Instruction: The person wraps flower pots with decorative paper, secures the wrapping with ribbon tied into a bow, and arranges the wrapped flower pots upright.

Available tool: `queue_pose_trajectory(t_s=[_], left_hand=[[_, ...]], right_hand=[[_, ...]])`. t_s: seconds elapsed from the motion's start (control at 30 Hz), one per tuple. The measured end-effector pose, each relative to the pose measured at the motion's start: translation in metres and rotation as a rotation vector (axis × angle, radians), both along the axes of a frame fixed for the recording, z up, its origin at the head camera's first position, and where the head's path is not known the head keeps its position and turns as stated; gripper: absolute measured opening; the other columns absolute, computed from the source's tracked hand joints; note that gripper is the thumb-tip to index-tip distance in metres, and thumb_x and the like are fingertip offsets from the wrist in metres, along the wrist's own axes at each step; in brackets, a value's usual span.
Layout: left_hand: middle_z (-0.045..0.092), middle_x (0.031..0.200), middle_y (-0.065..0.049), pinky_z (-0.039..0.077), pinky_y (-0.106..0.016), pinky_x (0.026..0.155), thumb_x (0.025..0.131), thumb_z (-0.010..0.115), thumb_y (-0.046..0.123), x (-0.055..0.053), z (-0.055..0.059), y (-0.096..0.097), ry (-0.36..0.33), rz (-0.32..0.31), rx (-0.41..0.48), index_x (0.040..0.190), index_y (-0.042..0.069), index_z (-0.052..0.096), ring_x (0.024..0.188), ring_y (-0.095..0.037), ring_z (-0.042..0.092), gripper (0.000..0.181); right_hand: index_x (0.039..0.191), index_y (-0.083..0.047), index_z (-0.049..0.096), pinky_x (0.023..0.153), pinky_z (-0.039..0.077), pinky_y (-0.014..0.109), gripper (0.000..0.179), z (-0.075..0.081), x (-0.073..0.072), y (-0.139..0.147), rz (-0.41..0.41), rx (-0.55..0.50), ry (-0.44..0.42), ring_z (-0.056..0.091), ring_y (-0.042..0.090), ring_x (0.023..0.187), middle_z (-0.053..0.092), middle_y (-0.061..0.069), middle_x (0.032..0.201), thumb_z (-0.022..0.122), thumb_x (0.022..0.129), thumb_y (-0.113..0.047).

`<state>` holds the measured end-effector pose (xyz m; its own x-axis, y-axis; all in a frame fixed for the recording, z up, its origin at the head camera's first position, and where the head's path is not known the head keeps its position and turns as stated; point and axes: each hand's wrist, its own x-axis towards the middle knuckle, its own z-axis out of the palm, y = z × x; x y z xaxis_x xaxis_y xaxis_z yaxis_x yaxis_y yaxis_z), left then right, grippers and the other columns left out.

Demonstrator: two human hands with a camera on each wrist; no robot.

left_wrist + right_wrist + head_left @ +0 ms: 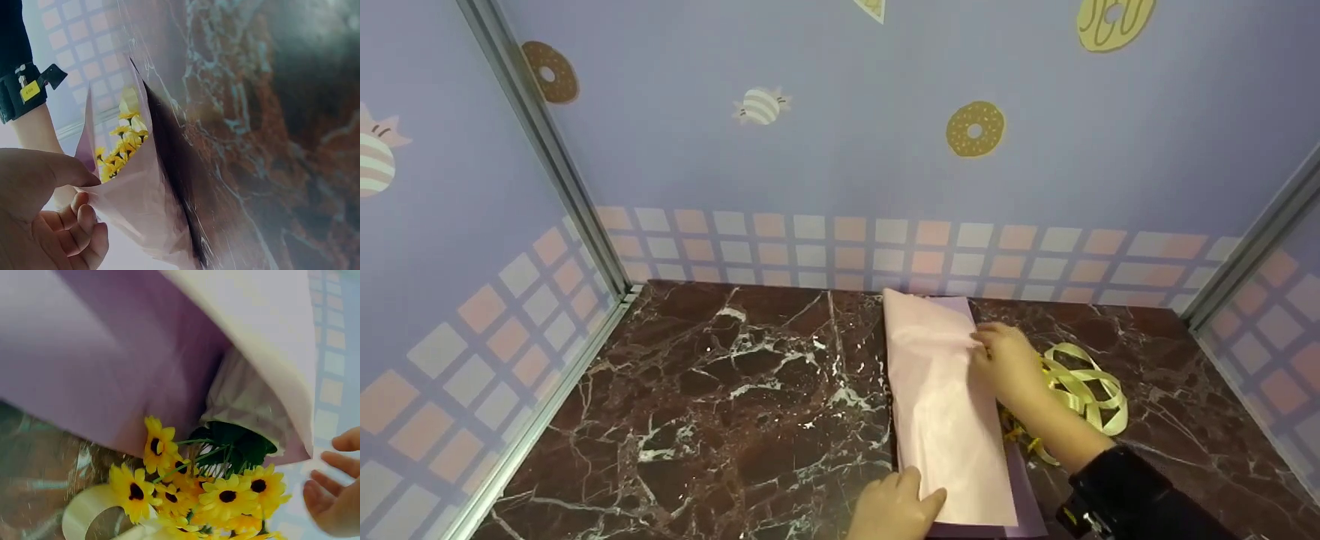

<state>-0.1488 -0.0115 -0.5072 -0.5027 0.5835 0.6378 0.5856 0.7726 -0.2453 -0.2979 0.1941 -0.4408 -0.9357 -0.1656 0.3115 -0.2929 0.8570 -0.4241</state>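
Left fingers [84, 219] on paper [140, 208], yellow label [29, 90] illegible

Head view: taken from above the near side of the bench [735, 420], facing forward and down; the widest and most distant of the three, it includes the far edge, both far corners and the patterned wall [847, 165] behind. Left wrist view: low and close, rolled so that the bench surface occupies the right; it faces the open fold of the pink paper [949, 420] and the yellow flowers [121, 149]. Right wrist view: close before the flowers, tilted, bench at lower left. Both wrist views share flowers and paper; the head view shares the ribbon [79, 509] with the right, the dark sleeve [1132, 480] with the left.
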Motion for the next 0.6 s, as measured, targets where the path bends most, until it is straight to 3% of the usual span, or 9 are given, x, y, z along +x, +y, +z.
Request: queue_pose_trajectory(t_s=[0.07, 0.13, 0.23, 0.4, 0.6], left_hand=[[0.052, 0.073, 0.001, 0.032, -0.021, 0.042, 0.083, 0.07, 0.04, -0.001, -0.002, 0.0, 0.026, -0.004, 0.011, 0.095, 0.029, 0.078, 0.053, -0.01, 0.044, 0.018], [0.052, 0.073, 0.0, 0.033, -0.021, 0.042, 0.083, 0.069, 0.041, -0.002, -0.004, 0.001, 0.058, -0.005, 0.028, 0.092, 0.029, 0.077, 0.053, -0.011, 0.045, 0.017], [0.051, 0.072, 0.0, 0.032, -0.022, 0.041, 0.082, 0.069, 0.041, -0.004, -0.007, 0.003, 0.104, -0.005, 0.053, 0.087, 0.027, 0.076, 0.052, -0.012, 0.046, 0.016], [0.051, 0.071, 0.0, 0.032, -0.023, 0.04, 0.082, 0.068, 0.04, -0.005, -0.01, 0.003, 0.122, -0.027, 0.082, 0.084, 0.027, 0.076, 0.05, -0.013, 0.045, 0.015], [0.051, 0.071, 0.0, 0.033, -0.021, 0.04, 0.08, 0.07, 0.041, -0.003, -0.013, -0.002, 0.11, -0.057, 0.082, 0.095, 0.029, 0.076, 0.05, -0.011, 0.043, 0.02]], right_hand=[[0.122, 0.009, 0.061, 0.105, 0.035, 0.056, 0.037, -0.008, 0.009, -0.01, 0.088, 0.155, 0.058, 0.049, 0.045, 0.121, 0.054, 0.025, 0.132, 0.062, 0.093, -0.015], [0.131, 0.01, 0.053, 0.108, 0.03, 0.057, 0.05, -0.016, 0.019, -0.02, 0.158, 0.275, 0.051, 0.043, 0.046, 0.128, 0.046, 0.027, 0.14, 0.06, 0.096, -0.025], [0.139, 0.011, 0.043, 0.112, 0.023, 0.056, 0.064, -0.025, 0.035, -0.029, 0.181, 0.384, 0.014, 0.035, 0.045, 0.135, 0.037, 0.027, 0.147, 0.056, 0.096, -0.036], [0.14, 0.012, 0.042, 0.112, 0.025, 0.052, 0.068, -0.033, 0.046, -0.033, 0.132, 0.414, 0.042, 0.034, 0.044, 0.135, 0.035, 0.028, 0.148, 0.057, 0.096, -0.038], [0.138, 0.014, 0.043, 0.11, 0.031, 0.05, 0.068, -0.033, 0.047, -0.032, 0.149, 0.364, 0.018, 0.034, 0.047, 0.134, 0.036, 0.03, 0.147, 0.059, 0.095, -0.037]])
